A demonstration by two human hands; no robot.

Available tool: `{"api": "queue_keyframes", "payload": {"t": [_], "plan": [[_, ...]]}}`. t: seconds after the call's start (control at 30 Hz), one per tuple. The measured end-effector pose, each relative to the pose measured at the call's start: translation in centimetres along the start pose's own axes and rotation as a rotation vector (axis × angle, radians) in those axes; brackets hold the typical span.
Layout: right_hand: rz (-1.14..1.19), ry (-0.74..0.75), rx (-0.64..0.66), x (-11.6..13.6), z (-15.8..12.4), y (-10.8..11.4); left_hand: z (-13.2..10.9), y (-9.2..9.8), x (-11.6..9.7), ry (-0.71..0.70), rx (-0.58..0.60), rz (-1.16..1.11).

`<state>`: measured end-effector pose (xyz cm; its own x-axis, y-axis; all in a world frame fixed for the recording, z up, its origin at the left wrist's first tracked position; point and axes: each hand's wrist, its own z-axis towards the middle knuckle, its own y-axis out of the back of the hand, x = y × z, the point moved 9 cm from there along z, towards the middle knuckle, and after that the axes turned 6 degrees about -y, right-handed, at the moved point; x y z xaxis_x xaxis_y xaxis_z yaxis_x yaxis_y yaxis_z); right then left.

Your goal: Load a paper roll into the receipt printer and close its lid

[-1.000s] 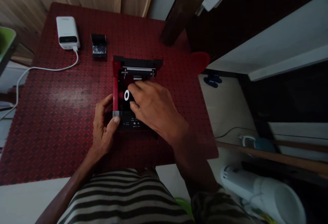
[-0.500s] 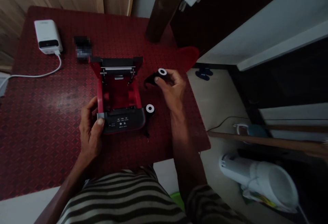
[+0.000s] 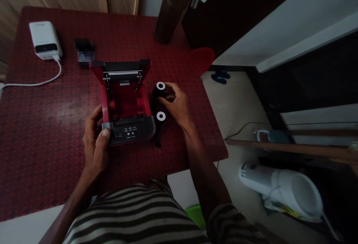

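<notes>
A red and black label printer [image 3: 131, 129] stands on the red patterned table with its lid raised and its red inner bay showing. My left hand [image 3: 95, 138] grips the front left corner, thumb on top by the grey edge and fingers along the side. Right of the printer, my right hand [image 3: 176, 104] is closed around a black ribbon roll [image 3: 159, 92] with a white core end. Whether this roll touches the table I cannot tell. A second black ribbon roll [image 3: 161, 117], also with a white core end, sits beside the printer's front right corner, just nearer to me.
A white power bank [image 3: 44, 39] with a white cable lies at the back left. Behind the printer is a small blurred dark object [image 3: 85, 52]. A tall brown bottle [image 3: 173, 13] stands at the back right. A red stool or chair [image 3: 205, 59] juts past the table's right edge.
My right hand has brought the held ribbon roll down and toward the printer, closer to the second roll. My left hand stays on the printer. The view has shifted slightly.
</notes>
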<state>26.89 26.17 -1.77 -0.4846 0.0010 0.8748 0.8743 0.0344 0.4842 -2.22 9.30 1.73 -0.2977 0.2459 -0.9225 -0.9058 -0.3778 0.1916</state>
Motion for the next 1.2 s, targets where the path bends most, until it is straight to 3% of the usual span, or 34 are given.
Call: {"api": "queue_keyframes", "payload": {"t": [0.13, 0.2, 0.33, 0.47, 0.57, 0.67, 0.77, 0.87, 0.93, 1.03, 1.2], "plan": [[0.001, -0.035, -0.063, -0.7, -4.0, 2.8, 0.0, 0.0, -0.2, 0.012, 0.026, 0.018], [-0.01, -0.06, -0.025, -0.7, -6.5, 3.2, 0.0, -0.1, -0.1, 0.021, 0.034, 0.029], [0.02, -0.021, 0.111, 0.6, -9.3, 1.5, -0.1, 0.1, 0.1, 0.011, -0.008, 0.044], [0.019, -0.039, 0.095, 1.0, -9.1, -0.2, -0.1, 0.0, 0.1, -0.002, 0.011, 0.04], [0.015, -0.03, 0.086, 1.6, -9.3, 0.1, -0.2, -0.1, -0.1, -0.004, 0.031, 0.041], [-0.005, 0.003, 0.082, 3.6, -10.5, 2.5, -0.2, -0.1, -0.3, -0.011, 0.035, 0.034], [-0.032, 0.041, 0.144, 7.2, -11.7, 4.8, -0.2, 0.0, -0.2, -0.016, 0.035, 0.035], [-0.092, 0.161, 0.249, 11.7, -11.6, 5.1, -0.3, -0.1, -0.1, -0.008, 0.038, 0.046], [-0.169, 0.265, 0.301, 14.2, -10.8, 3.9, -0.4, -0.1, 0.0, 0.003, 0.034, 0.026], [-0.335, 0.387, 0.374, 16.5, -9.0, 0.3, -0.5, -0.3, 0.0, -0.001, 0.044, -0.011], [-0.751, 0.44, 0.517, 17.4, -7.5, -7.0, -0.7, -0.4, 0.3, 0.019, 0.049, -0.032]]}}
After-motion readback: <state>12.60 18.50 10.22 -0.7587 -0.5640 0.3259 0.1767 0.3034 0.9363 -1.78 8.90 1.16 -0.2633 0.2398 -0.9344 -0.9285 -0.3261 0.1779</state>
